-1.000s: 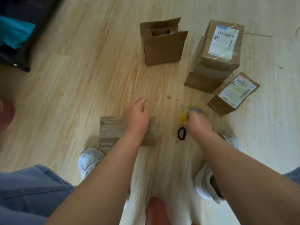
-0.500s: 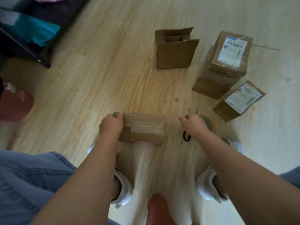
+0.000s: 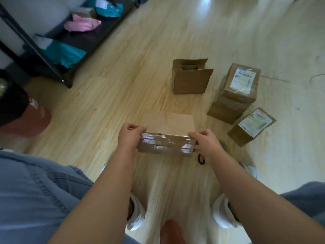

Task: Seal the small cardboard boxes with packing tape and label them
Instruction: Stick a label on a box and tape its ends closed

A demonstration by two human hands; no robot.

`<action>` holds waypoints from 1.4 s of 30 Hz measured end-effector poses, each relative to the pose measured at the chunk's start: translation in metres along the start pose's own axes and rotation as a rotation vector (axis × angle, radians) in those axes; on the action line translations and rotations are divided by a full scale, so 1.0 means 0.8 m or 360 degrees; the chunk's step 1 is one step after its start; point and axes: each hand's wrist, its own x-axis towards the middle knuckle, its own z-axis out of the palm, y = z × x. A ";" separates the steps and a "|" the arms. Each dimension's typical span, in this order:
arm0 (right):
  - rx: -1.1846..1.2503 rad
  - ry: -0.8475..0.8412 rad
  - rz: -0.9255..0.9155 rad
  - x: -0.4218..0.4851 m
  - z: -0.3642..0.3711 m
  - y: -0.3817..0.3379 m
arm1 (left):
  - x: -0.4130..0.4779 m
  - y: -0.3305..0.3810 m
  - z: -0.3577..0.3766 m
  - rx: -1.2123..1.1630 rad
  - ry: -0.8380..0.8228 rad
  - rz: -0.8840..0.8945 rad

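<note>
Pale wood-look flooring [image 3: 123, 85] fills the view, with a dark metal rack [image 3: 44, 55] holding teal and pink bags at the far left and a dark cap with a reddish brim [image 3: 26, 117] lying at the left. Between the person's 2 white shoes, the small cardboard box [image 3: 168, 123] is held above the floor, its plain top face up and its near side crossed by glossy, wrinkled strips of clear packing tape [image 3: 158, 140]. The left hand [image 3: 131, 136] grips the left end with curled fingers, and the right hand [image 3: 205, 141] grips the right end the same way. Just beyond the right hand lies a yellowish tape roll [image 3: 223, 143], partly hidden, and near it a black loop [image 3: 201, 159], perhaps a scissor handle. Farther off stand 1 open box [image 3: 190, 80] with its flaps up and 2 sealed boxes that already carry labels [image 3: 241, 85] [image 3: 251, 128]. The step looks like turning the box over to check the taped seam. To do it well, hold it by the ends only, rotate it slowly so every edge shows, and rub any lifted or creased tape flat with a thumb. The plain top face seems the best place for a label, so fingers should stay off it.
</note>
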 end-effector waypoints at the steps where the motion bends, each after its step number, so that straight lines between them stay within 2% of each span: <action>1: 0.0113 -0.0028 -0.0017 -0.003 -0.008 -0.003 | -0.003 0.004 0.000 -0.0078 -0.0037 0.0015; 4: 0.0299 -0.0195 -0.0002 -0.014 -0.028 -0.016 | -0.015 0.019 -0.001 -0.0315 -0.0154 0.0044; 7: 0.0220 -0.0375 -0.0037 -0.035 -0.043 -0.032 | -0.023 0.027 -0.004 -0.0437 -0.0280 0.0030; 12: 0.0345 -0.0418 -0.0150 -0.060 -0.058 -0.052 | -0.032 0.034 -0.006 -0.0512 -0.0406 0.0040; 16: 0.0317 -0.0277 -0.0107 -0.065 -0.072 -0.069 | -0.045 0.051 -0.007 -0.0301 -0.0711 0.0183; 20: 0.0349 -0.0313 -0.0075 -0.063 -0.086 -0.079 | -0.047 0.053 -0.008 0.0086 -0.1070 0.0425; 25: -0.0192 -0.0510 -0.0334 -0.065 -0.097 -0.081 | -0.045 0.057 0.002 0.0090 -0.0850 0.0443; 28: -0.0289 -0.0201 -0.0413 -0.059 -0.095 -0.083 | -0.045 0.067 0.008 0.0064 -0.0602 0.0454; 30: -0.0184 0.0001 -0.0438 -0.061 -0.091 -0.088 | -0.049 0.070 0.015 0.0051 -0.0581 0.0470; 33: -0.0113 0.0163 -0.0428 -0.060 -0.088 -0.097 | -0.052 0.068 0.026 0.0016 -0.0662 0.0444; 38: -0.0175 0.0362 -0.0423 -0.044 -0.094 -0.103 | -0.046 0.066 0.053 0.0039 -0.0650 0.0385; 42: -0.0027 0.0473 -0.0570 -0.022 -0.118 -0.120 | -0.040 0.088 0.097 0.0070 -0.0772 0.0443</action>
